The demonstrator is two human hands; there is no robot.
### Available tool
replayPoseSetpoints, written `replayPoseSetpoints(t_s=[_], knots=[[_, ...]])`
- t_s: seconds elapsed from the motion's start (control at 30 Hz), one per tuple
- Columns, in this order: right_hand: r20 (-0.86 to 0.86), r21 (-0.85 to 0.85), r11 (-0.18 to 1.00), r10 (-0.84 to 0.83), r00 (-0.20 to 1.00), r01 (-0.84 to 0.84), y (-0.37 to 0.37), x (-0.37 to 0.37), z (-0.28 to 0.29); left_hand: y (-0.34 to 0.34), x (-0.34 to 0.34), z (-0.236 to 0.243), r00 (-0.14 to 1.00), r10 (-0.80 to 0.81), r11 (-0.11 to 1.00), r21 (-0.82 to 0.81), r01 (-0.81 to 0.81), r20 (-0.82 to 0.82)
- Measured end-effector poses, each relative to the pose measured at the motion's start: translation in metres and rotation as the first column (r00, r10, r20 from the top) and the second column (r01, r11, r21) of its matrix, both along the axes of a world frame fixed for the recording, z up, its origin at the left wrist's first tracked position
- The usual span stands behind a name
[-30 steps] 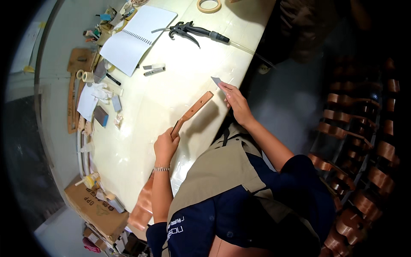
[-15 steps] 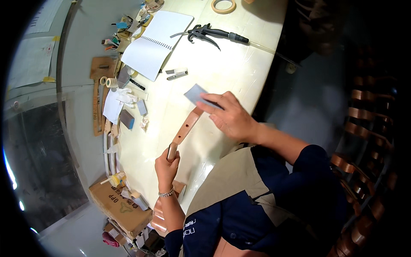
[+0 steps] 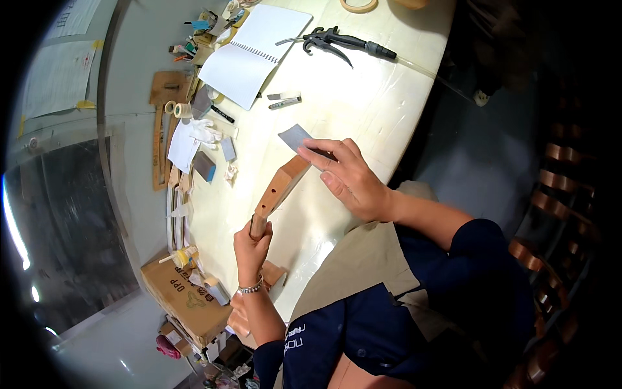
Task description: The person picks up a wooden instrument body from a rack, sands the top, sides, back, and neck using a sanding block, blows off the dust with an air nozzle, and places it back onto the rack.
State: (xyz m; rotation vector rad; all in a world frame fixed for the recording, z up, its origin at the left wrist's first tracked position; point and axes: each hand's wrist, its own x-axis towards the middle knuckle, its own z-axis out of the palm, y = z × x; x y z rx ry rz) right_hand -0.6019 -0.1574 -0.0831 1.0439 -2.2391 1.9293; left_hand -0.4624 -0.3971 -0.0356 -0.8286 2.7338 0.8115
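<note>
My left hand [image 3: 251,253] is closed around the lower end of a copper-coloured bar [image 3: 275,191], which slants up and away over the table. Two small dark holes show in the bar's face, and it bends near its upper end. In my right hand [image 3: 359,181] a flat grey sanding pad [image 3: 295,137] is pinched between fingers and thumb. The pad lies at the bar's upper end and partly hides it; whether they touch I cannot tell. Beside my left wrist are more copper-coloured pieces [image 3: 273,275].
An air blow gun [image 3: 343,42] and an open spiral notebook [image 3: 236,71] lie on the far part of the pale table [image 3: 369,110]. White gloves [image 3: 206,131], grey blocks [image 3: 205,166] and markers [image 3: 285,102] are at the left. A cardboard box [image 3: 175,295] stands by the near-left edge.
The bar has turned in my left hand's grip, showing a broader side with the bend. My right hand keeps the pad at its upper end. The whole view has shifted slightly.
</note>
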Motion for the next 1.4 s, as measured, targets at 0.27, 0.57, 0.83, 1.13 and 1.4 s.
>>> replayPoseSetpoints(t_s=[0.27, 0.57, 0.83, 1.13, 1.4], knots=[[-0.089, 0.461, 0.865, -0.177, 0.98, 0.198, 0.007, -0.044, -0.087, 0.039, 0.01, -0.078, 0.976, -0.182, 0.821, -0.565, 0.082, -0.122], [-0.11, 0.515, 0.8, 0.418, 0.902, -0.308, -0.038, 0.051, -0.128, 0.063, 0.012, -0.145, 0.965, -0.255, 0.831, -0.524, 0.188, -0.058], [-0.232, 0.698, 0.712, 0.325, 0.917, -0.076, -0.042, 0.036, -0.127, 0.063, 0.009, -0.143, 0.981, -0.196, 0.878, -0.447, 0.168, -0.016], [0.038, 0.57, 0.774, 0.308, 0.951, -0.274, -0.055, 0.051, -0.12, 0.061, 0.007, -0.141, 0.969, -0.235, 0.876, -0.447, 0.178, -0.073], [-0.053, 0.805, 0.58, 0.275, 0.96, -0.121, -0.028, 0.038, -0.124, 0.059, 0.006, -0.142, 0.974, -0.222, 0.894, -0.407, 0.187, -0.041]])
